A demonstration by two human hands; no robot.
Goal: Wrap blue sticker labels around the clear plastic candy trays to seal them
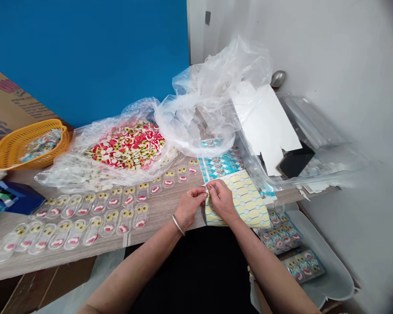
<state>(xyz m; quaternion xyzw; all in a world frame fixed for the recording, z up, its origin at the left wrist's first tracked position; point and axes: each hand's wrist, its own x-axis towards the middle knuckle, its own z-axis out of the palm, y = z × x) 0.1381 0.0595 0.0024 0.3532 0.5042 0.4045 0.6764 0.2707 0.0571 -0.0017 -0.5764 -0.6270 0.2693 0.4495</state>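
The wood-grain tabletop [160, 209] carries the work. Below its right end, a pale bin [339, 279] holds packs [281, 233] in which eye and mouth shapes appear together with blue print; these are judged furthest along. On the tabletop, an open clear bag [134, 109] contains a large heap of loose pieces [131, 146] — ample stock unused. The yellow patterned sheet [245, 196] lies at the near table edge, adjoining a blue printed sheet [221, 163]. The left hand [188, 207] and right hand [222, 200] meet at its upper left corner, fingertips closed in a pinch on the margin; whether a smaller item is between them cannot be told. Clear cases [74, 233] stand in 2 rows, showing eyes and mouths but no blue print — judged part-done.
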